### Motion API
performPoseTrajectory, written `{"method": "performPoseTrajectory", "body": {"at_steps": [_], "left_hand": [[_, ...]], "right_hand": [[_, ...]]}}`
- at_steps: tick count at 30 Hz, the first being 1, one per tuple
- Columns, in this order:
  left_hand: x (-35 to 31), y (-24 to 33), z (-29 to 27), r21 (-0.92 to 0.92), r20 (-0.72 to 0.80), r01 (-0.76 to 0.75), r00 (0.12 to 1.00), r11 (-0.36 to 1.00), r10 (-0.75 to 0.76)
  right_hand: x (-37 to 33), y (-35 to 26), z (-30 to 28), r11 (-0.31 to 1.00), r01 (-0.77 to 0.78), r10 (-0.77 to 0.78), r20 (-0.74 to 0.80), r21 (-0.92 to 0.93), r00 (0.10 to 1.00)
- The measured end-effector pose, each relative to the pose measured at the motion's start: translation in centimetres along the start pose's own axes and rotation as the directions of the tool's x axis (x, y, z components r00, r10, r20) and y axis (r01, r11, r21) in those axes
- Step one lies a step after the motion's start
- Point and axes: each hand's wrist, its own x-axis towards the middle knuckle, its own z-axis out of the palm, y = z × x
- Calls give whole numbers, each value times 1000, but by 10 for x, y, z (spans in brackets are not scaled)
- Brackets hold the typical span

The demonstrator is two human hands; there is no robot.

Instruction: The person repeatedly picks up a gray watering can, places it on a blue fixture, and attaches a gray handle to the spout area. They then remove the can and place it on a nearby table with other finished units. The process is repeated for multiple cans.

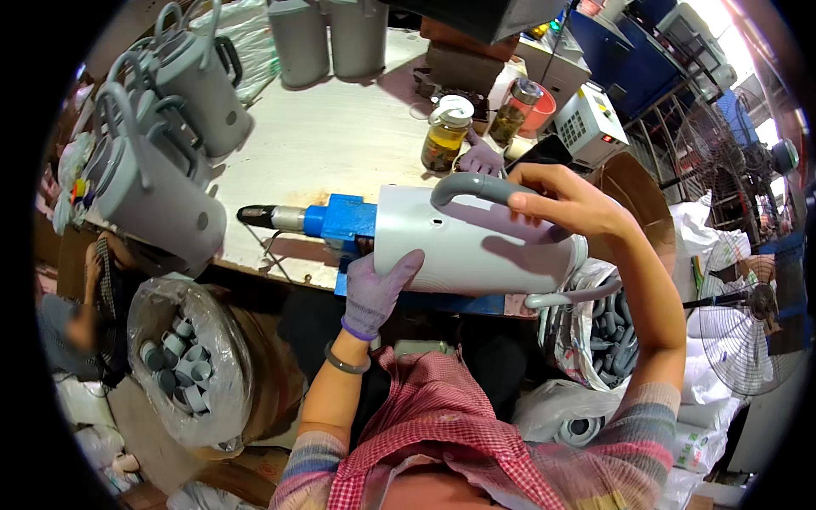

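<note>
A grey plastic jug (489, 265) lies on its side at the bench's front edge, its left end against a blue metal fixture (350, 214). My left hand (376, 291), in a thin purple-grey glove, grips that end, thumb on top and fingers hidden. My bare right hand (568, 197) closes round a dark grey curved handle (476, 184) along the jug's upper side. Whether the handle is fastened to the jug I cannot tell. A small hole shows near the handle's left end. From the fixture a black-tipped driver-like tool (270, 217) points left.
Several grey jugs (157, 191) stand at left, others (357, 38) behind. Jars (447, 132) and a glove (481, 157) lie beyond my work. Bags of grey cup-like parts (183, 365) and curved handles (614, 331) flank me. A fan (756, 306) stands right; another person (81, 314) sits left.
</note>
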Motion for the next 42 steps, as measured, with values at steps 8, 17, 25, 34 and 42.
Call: {"method": "performPoseTrajectory", "body": {"at_steps": [8, 17, 25, 34, 42], "left_hand": [[-35, 21, -56, 8, -245, -137, 960, 990, 135], [23, -64, -2, 865, 358, -263, 920, 426, -158], [34, -78, -9, 739, 337, -310, 939, 597, 70], [17, -63, -9, 750, 142, -377, 895, 544, 424], [-9, -8, 4, 407, 72, -88, 995, 909, 64]], "right_hand": [[-5, -31, 20, 865, 50, -190, -235, -500, 953], [-112, 66, 9, 960, -146, 16, -471, -240, 882], [-189, 130, 27, 979, -196, 118, -659, -46, 743], [-209, 160, 36, 979, -200, 111, -707, -44, 698], [-223, 171, 46, 976, -179, 22, -753, -127, 657]]}}
